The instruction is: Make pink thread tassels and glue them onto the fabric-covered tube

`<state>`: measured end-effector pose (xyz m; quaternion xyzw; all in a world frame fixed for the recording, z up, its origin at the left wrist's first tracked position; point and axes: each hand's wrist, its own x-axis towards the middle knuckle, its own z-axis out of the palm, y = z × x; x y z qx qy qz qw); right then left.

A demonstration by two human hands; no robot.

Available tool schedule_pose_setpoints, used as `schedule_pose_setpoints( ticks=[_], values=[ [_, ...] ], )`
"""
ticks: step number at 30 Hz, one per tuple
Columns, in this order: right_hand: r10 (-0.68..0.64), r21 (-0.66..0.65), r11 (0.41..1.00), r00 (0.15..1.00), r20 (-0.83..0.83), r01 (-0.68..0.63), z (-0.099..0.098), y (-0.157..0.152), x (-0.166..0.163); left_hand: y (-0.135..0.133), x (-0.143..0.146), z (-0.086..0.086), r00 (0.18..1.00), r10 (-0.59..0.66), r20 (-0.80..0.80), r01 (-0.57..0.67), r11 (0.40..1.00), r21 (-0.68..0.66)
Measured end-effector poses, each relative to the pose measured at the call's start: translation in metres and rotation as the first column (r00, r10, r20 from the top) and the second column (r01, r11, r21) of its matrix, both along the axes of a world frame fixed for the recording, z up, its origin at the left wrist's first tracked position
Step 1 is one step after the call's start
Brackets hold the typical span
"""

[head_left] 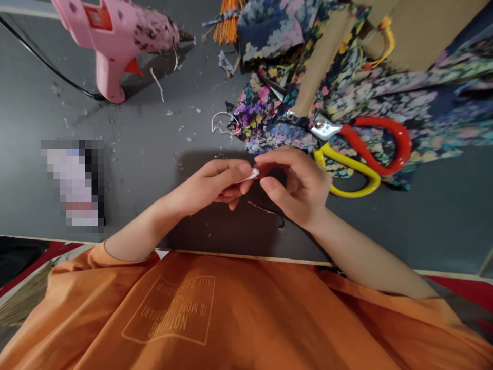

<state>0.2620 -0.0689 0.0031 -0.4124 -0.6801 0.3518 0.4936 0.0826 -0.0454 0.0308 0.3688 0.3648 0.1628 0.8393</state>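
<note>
Over the near side of the surface (142, 149), the left hand (210, 182) pinches a white piece (251, 175) under its thumb, while the right hand (302, 182) faces it with thumb and forefinger parted, holding nothing that shows; whether that forefinger touches the piece, I cannot tell. The step in hand looks like fine fingertip work on this piece, and the next move seems to call for a firm left pinch and a light, exact touch from the right fingers. Its long axis runs roughly crosswise, tilted slightly away from the body toward the right, with the crumpled free end pointing at the right hand and the other end hidden in the left. Just nearer the body lies a dark strip (269, 209); beyond the hands, a thread loop (224, 133). Scissors (326, 128) lie just past the right hand, blades partly hidden among floral cloth (354, 92). At the far left, a glue gun (119, 41) points its nozzle rightward, toward a tassel (228, 25).
</note>
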Motion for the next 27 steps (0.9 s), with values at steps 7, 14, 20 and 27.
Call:
schedule_pose_setpoints(
  ticks=[7,14,20,27],
  values=[
    [-0.020,0.085,0.996,1.000,0.003,0.019,-0.0045,0.0003,-0.0022,-0.0005,-0.0002,-0.0011,0.999,0.001,0.040,0.000,1.000,-0.014],
    [0.019,0.040,0.999,0.998,-0.063,-0.016,-0.0051,0.0024,-0.0001,-0.0003,-0.0011,-0.0001,0.999,-0.008,0.046,0.009,1.000,-0.015],
    [0.033,0.017,0.999,0.998,-0.060,-0.032,-0.0059,0.0018,0.0017,0.0004,-0.0018,0.0011,1.000,-0.009,0.022,0.009,1.000,-0.007],
    [0.053,0.098,0.994,0.998,0.026,-0.055,-0.0040,0.0049,0.0007,0.0013,-0.0016,0.0013,1.000,-0.004,-0.008,0.004,1.000,0.002]
  ],
)
